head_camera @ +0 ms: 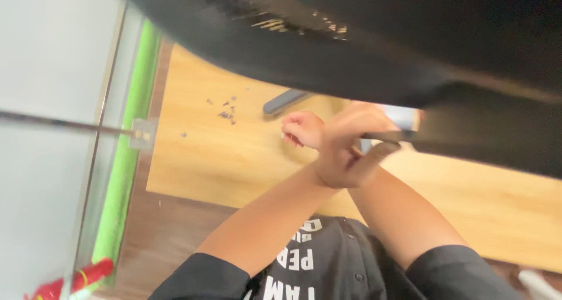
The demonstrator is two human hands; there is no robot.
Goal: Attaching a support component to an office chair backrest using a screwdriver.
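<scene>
Wood-grain worktop [222, 159] over brown floor [170, 230], green strip [126, 159] at nine o'clock. One black panel [374, 48] overhead at twelve. Left hand [303, 130] fisted; right hand [351, 151], fingers clamped on one dark tool [383, 137]. Several screws [227, 111] at ten.

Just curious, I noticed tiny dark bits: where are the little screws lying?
In the head view, the little screws lie scattered on the wooden table, left of the person's hands and near the grey handle.

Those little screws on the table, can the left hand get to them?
Probably yes. The screws lie loose on the bare wooden table, just beyond the left hand, with nothing between them. The hand looks curled shut, though.
</scene>
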